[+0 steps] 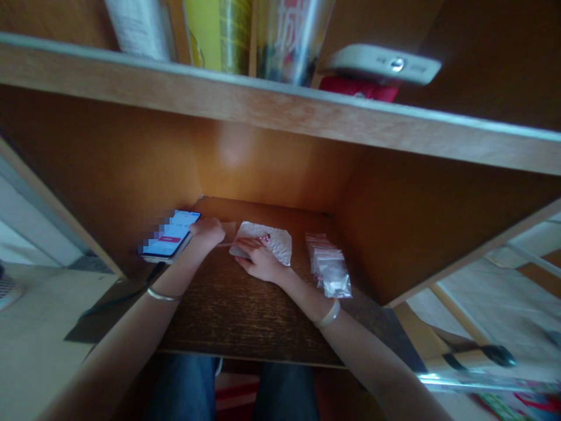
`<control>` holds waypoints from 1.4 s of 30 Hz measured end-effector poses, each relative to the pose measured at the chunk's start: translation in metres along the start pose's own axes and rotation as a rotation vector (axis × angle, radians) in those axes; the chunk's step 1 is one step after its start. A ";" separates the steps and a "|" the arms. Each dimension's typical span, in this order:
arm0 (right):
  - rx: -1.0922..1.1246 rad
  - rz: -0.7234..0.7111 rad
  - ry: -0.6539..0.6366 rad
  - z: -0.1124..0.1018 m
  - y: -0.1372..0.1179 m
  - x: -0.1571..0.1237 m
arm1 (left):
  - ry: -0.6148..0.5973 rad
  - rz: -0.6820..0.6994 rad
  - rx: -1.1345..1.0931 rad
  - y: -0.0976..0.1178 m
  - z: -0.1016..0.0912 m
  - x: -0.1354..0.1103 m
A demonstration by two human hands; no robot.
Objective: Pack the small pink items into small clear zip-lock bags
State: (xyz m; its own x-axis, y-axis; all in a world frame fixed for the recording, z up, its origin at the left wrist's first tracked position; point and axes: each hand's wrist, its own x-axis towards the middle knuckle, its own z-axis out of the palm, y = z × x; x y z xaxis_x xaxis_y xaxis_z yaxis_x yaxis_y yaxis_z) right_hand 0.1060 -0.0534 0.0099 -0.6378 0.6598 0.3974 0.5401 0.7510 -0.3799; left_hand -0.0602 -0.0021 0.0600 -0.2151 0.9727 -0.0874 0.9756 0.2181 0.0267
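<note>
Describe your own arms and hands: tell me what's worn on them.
The left forearm and right forearm are bare, with no sleeves in view. The left hand and right hand wear no gloves. The left wrist has a thin metallic bangle; the right wrist has a wider, pale bangle.

The desk (245,316) is dark wood, rough-grained and matt; the shelf (263,99) above is paler, smoother wood. At left, the phone (172,235) has a glossy screen. The paper (265,241) is crumpled matt white, the bags (328,266) at right clear glossy plastic, the bangle (163,296) on the left wrist shiny metal, the jeans (179,392) dull denim
</note>
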 end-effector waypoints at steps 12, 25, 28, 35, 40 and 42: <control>-0.054 -0.061 -0.046 -0.001 -0.001 -0.001 | 0.056 0.025 0.025 0.002 0.005 -0.003; -0.061 0.250 0.367 -0.011 0.004 0.000 | 0.350 0.230 -0.066 0.022 -0.007 -0.022; -0.144 0.364 0.386 -0.026 0.010 0.001 | 0.494 0.503 -0.075 0.034 0.000 -0.032; -0.391 0.512 0.126 -0.086 0.009 -0.017 | 0.499 1.069 -0.149 0.058 0.035 -0.047; -0.356 0.608 -0.045 -0.137 0.016 -0.071 | 0.483 1.197 -0.238 0.067 0.045 -0.055; -0.331 0.697 -0.123 -0.145 0.019 -0.091 | 0.469 1.213 -0.262 0.069 0.046 -0.056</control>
State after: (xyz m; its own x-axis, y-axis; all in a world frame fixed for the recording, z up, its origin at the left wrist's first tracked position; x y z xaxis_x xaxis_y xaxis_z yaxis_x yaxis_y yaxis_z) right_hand 0.2540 -0.0955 0.0878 -0.1373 0.9890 0.0554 0.9618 0.1465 -0.2312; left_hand 0.0210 -0.0451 0.0206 0.7338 0.4838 0.4769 0.5328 -0.8454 0.0379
